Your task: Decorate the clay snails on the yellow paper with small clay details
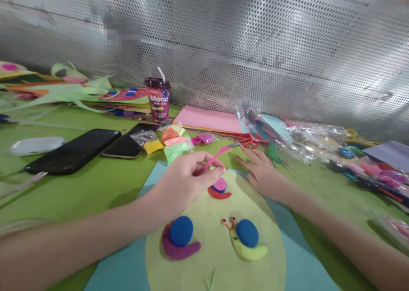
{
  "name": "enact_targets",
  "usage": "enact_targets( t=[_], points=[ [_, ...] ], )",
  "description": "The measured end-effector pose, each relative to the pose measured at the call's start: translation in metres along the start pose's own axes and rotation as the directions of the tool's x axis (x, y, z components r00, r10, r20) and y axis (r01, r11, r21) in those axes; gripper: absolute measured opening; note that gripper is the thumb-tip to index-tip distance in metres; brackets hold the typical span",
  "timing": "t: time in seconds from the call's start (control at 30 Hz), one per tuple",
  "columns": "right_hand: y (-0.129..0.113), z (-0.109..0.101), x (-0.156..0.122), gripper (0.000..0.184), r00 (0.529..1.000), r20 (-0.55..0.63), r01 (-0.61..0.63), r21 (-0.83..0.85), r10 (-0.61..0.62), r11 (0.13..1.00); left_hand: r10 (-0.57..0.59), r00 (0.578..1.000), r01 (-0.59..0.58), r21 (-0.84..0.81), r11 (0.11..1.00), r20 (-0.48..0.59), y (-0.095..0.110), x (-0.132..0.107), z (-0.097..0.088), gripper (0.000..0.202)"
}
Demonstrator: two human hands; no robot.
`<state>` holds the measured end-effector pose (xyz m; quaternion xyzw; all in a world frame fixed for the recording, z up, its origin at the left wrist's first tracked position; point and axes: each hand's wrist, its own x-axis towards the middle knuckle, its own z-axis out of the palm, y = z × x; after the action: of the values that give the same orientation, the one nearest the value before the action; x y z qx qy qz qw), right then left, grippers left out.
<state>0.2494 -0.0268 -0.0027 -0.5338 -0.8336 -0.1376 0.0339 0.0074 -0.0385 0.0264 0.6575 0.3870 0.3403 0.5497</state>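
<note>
My left hand [188,178] is closed round a slim pink clay modelling tool [217,155] with a flared end. Below its fingertips lies a snail of red clay with a blue and pink shell [219,185], partly hidden by the hand. My right hand [263,171] rests with fingers spread at the upper edge of the blue paper [295,235], near the red-handled scissors [248,140]. On the pale yellow-green oval [217,240] are a purple clay snail [182,250] and a yellow one [252,252], both with blue shells.
Two dark phones [75,150] and a white case [37,146] lie at left. A lidded drink cup [159,99] with a straw stands behind bagged clay [174,139]. Pink paper [207,119] and clear plastic packaging [306,137] lie before a perforated metal panel [198,39].
</note>
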Motion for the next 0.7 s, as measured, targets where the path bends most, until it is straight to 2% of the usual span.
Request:
enact_targets(
  t=[0.2,0.43,0.7],
  points=[
    [-0.001,0.002,0.001,0.046,1.0,-0.011,-0.028,0.003,0.028,1.0,-0.028,1.0,0.028,-0.023,0.999,0.013,0.006,0.0,0.0,0.014],
    [-0.001,0.005,0.003,0.057,0.996,-0.081,-0.042,0.047,0.046,0.998,-0.012,1.0,0.011,-0.038,0.999,-0.024,-0.001,0.003,0.0,0.014],
    [0.001,0.005,0.003,0.049,0.992,-0.126,-0.014,0.1,0.027,0.995,-0.001,1.0,-0.001,-0.057,0.998,-0.026,-0.006,0.004,-0.001,0.012]
  ],
)
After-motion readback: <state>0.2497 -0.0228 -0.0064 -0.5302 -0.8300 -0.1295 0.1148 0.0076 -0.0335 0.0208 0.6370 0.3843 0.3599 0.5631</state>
